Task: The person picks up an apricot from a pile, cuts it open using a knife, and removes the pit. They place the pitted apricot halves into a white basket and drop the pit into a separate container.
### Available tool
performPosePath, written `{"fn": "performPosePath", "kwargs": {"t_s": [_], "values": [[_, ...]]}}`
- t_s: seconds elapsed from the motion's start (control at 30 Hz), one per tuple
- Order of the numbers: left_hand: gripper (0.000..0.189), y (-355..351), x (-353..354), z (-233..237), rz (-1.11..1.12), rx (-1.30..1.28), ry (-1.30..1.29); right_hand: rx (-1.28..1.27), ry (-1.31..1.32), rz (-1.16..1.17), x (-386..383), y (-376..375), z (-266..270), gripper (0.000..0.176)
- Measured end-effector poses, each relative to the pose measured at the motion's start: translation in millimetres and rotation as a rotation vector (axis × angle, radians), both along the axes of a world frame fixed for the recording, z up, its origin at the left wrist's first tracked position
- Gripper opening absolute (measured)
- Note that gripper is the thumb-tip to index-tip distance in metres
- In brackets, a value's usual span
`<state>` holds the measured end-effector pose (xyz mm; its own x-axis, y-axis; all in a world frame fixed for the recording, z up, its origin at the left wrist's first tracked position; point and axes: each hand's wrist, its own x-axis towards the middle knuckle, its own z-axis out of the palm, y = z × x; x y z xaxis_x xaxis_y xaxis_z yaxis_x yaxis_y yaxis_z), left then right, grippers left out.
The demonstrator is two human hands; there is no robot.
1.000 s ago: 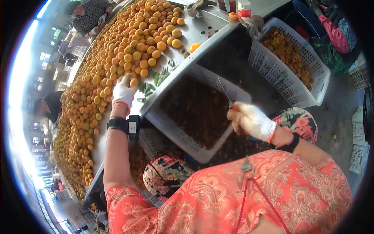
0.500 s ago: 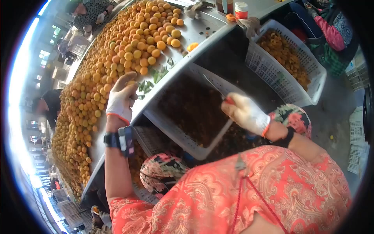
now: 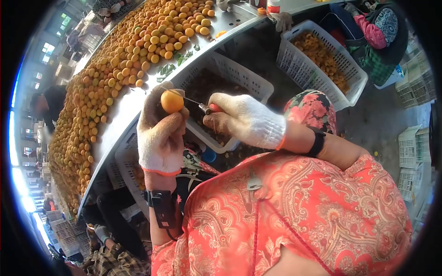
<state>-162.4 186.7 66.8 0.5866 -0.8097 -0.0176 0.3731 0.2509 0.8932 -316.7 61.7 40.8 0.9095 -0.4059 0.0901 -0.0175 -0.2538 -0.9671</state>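
Between the thumb and fingers of my left hand [image 3: 161, 126], in a white work glove with stained fingers, is a round orange-yellow apricot [image 3: 171, 101]. My right hand [image 3: 246, 117], gloved the same way, is closed around the red handle of a thin-bladed knife [image 3: 195, 102]. The blade points left, and its tip end lies along the top of the apricot. Both hands are raised in front of my body, over a white plastic crate [image 3: 258, 85] with dark contents. A large heap of apricots [image 3: 124, 60] covers the metal table [image 3: 103, 147] at the left.
Green leaves [image 3: 166, 70] lie near the table edge. A second white crate [image 3: 317, 76] holds orange fruit pieces. A white container with a red label [image 3: 273, 6] stands at the back. A person in a pink sleeve [image 3: 370, 32] sits at upper right, and another person's arm [image 3: 103, 232] shows at lower left.
My left hand has come back from the heap with an apricot. My right hand has moved left with the knife, bringing its blade to the fruit.
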Motion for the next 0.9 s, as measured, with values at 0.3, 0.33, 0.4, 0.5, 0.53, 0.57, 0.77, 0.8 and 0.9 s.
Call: {"fn": "performPosePath", "kwargs": {"t_s": [0.3, 0.33, 0.4, 0.5, 0.53, 0.57, 0.77, 0.8, 0.9], "values": [[0.057, 8.0, -12.3, -4.6, -0.101, -0.167, 0.009, -0.097, -0.117, -0.004, -4.2, 17.1, -3.1, 0.03], [0.057, 7.6, -14.3, -3.5, -0.102, -0.17, 0.007, -0.087, -0.091, 0.005, -6.8, 17.4, 1.7, 0.03], [0.056, 8.1, -19.4, -0.7, -0.044, -0.188, -0.01, -0.075, -0.069, 0.018, -8.9, 18.6, 3.8, 0.03], [0.056, 10.5, -20.1, -2.6, -0.06, -0.196, -0.072, -0.167, -0.107, 0.019, -10.2, 17.2, 0.2, 0.03], [0.056, 10.0, -21.1, -2.0, -0.06, -0.199, -0.073, -0.106, -0.124, 0.018, -10.3, 19.8, -0.6, 0.031], [0.056, 8.7, -22.0, -1.4, -0.055, -0.178, -0.077, -0.046, -0.143, 0.016, -10.3, 20.3, -0.5, 0.031], [0.051, 6.9, -27.5, 0.2, 0.002, -0.149, -0.053, -0.136, -0.183, -0.027, -11.3, 19.1, -5.7, 0.029], [0.048, 6.9, -27.9, 1.9, 0.004, -0.19, 0.017, -0.137, -0.185, -0.027, -12.4, 18.6, -3.2, 0.029], [0.045, 11.0, -30.6, 7.0, 0.002, -0.175, 0.014, -0.069, -0.118, 0.01, -16.5, 18.6, 4.0, 0.027]]}}
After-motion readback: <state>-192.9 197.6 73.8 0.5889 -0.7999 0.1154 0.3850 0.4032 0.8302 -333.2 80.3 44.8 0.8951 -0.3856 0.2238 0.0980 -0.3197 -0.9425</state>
